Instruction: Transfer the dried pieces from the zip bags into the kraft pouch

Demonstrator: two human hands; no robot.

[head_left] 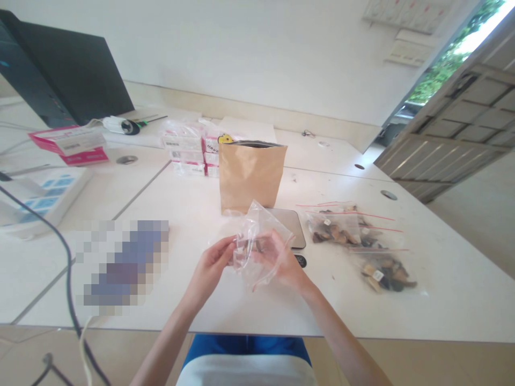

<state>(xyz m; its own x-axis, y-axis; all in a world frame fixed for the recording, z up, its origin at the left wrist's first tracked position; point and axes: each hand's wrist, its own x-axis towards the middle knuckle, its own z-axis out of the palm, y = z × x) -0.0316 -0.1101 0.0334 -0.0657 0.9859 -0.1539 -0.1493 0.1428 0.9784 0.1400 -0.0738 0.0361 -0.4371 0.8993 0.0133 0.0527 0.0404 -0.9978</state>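
A clear zip-lock plastic bag (263,262) is held up between my hands above the table. My left hand (217,256) pinches its left edge between thumb and fingers. On the other side, my right hand (277,256) grips the bag, its fingers showing blurred through the plastic; whether they are inside or behind it I cannot tell. A small brownish bit shows among the folds. Just behind the bag stands an upright brown paper pouch (251,177), its top open. A flat scale (290,225) with a metal top lies partly hidden behind my right hand.
To the right lie several zip-lock bags of dried brown pieces (388,273). Pink-and-white boxes in plastic (185,147) sit behind the pouch. On the left are a blurred-out object (126,262), a white power strip (52,203), cables and a black computer case (76,69).
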